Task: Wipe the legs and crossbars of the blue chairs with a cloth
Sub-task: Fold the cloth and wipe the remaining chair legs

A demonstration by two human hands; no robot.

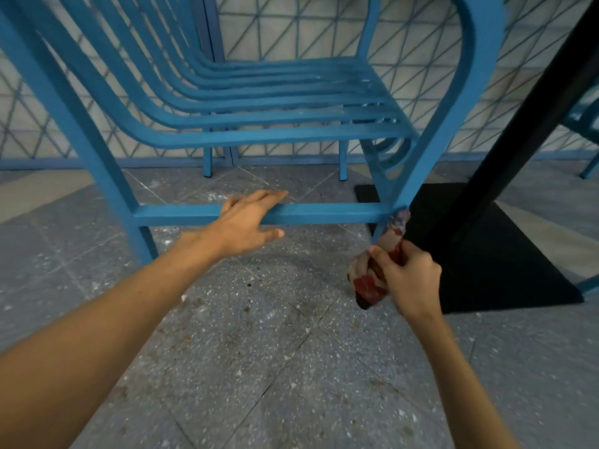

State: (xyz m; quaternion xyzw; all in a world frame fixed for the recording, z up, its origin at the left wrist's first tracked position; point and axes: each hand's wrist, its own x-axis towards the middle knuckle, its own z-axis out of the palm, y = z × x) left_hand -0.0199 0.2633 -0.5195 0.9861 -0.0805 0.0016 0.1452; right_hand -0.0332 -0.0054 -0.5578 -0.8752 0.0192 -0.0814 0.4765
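A blue slatted metal chair (259,102) stands close in front of me, seen from low down. Its front crossbar (330,213) runs level between the two front legs. My left hand (249,222) rests on that crossbar near its middle, fingers over the top and thumb below. My right hand (408,277) grips a red, white and dark patterned cloth (369,286). The cloth is wrapped around the lower part of the right front leg (421,170), just under the joint with the crossbar. The left front leg (107,176) stands bare.
A black table post (531,118) slants down to a black square base plate (492,254) right beside the right front leg. Part of another blue chair (583,131) shows at the far right. The grey speckled floor (259,351) is dusty. A diamond-patterned wall is behind.
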